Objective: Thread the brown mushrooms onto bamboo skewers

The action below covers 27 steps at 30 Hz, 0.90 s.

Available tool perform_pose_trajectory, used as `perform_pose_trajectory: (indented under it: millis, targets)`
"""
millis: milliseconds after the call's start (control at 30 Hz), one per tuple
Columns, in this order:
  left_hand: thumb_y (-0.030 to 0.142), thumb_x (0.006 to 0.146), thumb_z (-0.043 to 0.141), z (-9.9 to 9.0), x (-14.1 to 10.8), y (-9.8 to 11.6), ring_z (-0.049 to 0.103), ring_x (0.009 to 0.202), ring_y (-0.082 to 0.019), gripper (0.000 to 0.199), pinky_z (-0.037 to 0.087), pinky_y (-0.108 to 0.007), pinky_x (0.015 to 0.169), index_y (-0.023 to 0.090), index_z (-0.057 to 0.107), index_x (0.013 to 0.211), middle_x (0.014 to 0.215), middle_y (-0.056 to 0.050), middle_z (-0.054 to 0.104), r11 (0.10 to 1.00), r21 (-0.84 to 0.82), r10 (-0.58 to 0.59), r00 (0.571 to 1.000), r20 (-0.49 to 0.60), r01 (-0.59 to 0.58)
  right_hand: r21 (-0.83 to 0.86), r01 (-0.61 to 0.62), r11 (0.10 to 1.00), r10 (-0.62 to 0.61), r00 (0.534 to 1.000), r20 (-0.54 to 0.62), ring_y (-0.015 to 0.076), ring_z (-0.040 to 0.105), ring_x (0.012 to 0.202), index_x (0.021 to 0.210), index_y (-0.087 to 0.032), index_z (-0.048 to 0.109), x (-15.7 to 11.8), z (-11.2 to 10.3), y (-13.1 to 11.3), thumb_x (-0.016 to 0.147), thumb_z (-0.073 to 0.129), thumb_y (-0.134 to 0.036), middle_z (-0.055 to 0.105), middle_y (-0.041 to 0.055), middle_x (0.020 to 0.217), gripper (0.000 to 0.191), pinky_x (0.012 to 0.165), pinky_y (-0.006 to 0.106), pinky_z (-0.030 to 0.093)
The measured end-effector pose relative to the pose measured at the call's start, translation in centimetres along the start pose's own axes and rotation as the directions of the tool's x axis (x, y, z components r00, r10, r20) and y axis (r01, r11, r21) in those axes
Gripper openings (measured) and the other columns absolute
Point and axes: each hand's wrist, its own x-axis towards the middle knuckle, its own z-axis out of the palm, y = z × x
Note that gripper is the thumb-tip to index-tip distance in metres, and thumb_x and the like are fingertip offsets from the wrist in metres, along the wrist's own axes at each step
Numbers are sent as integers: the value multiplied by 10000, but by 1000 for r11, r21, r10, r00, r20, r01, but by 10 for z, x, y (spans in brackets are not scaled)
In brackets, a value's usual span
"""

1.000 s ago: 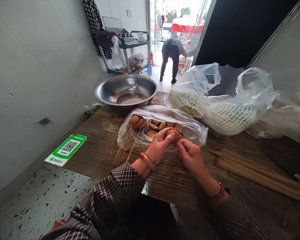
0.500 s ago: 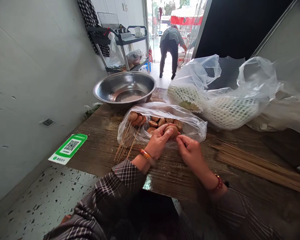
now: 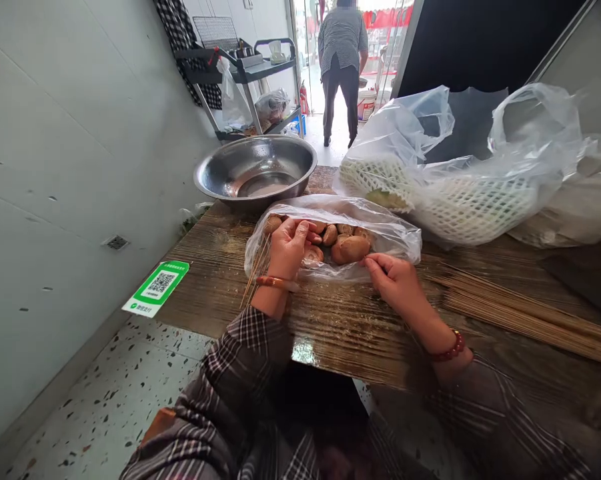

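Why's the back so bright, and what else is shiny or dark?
In the head view, daylight seems to wash out the clear glass doorway; highlights gleam on the round silver metal basin; white glare marks the near edge of the brown wooden table; the right arm's dark plaid sleeve sinks into shadow.

The left hand [image 3: 286, 250] has left the mushroom [image 3: 354, 249] and shifted toward the bench's [image 3: 330, 320] left edge, partly covering the skewered mushrooms [image 3: 273, 224]. Only the right hand [image 3: 397, 283] now has its fingers at that mushroom. Beyond the bench's far edge, the co-worker [image 3: 343, 47] has risen from a deep bend.
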Motion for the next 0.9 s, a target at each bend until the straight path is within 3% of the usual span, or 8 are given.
perform_pose_trajectory:
  millis: [100,200,333,400,667,900]
  targets:
    - [463,795,782,0,0,-2,641,671,-136,323,467,-243,585,154,693,825,827,-58,719,999,3,-37,999,37,36,1,5,1000,-5,1000,-3,148,483,483,808,-185,739,0,0,-2,944,522,-411,515,-29,466,342,498,272,367]
    - [530,782,788,6,-8,-2,645,759,-152,402,470,-232,605,144,724,878,887,-72,724,999,16,-41,986,159,39,19,5,1000,-5,1000,-6,155,511,506,811,-185,742,-1,3,-6,947,523,-435,532,-23,476,359,515,275,387]
    - [598,776,780,19,-23,3,646,861,-178,553,507,-261,692,145,745,1091,1031,-93,734,989,-29,-120,899,422,145,45,24,999,-24,1000,1,159,542,533,823,-191,745,-3,9,-12,950,523,-436,576,-13,519,354,569,291,432]
    - [597,772,787,24,-29,6,642,877,-189,574,507,-274,720,134,746,1109,1026,-97,730,982,-47,-138,868,476,182,47,37,998,-37,999,10,162,556,546,822,-197,741,-4,10,-14,952,528,-425,605,-6,548,338,593,299,445]
    - [590,779,772,26,-32,-1,531,672,-116,506,418,-233,592,110,738,933,800,-41,665,983,-25,-154,882,445,184,-45,101,994,-101,995,-1,200,679,717,833,-215,732,-10,13,-11,977,516,-364,760,50,783,299,677,309,473]
    - [564,777,777,32,-35,-11,523,665,-118,460,431,-248,623,124,718,899,753,-20,642,979,-45,-156,878,453,197,-76,104,992,-104,995,4,194,657,699,791,-202,723,-9,15,-8,974,498,-320,752,57,774,312,652,305,443]
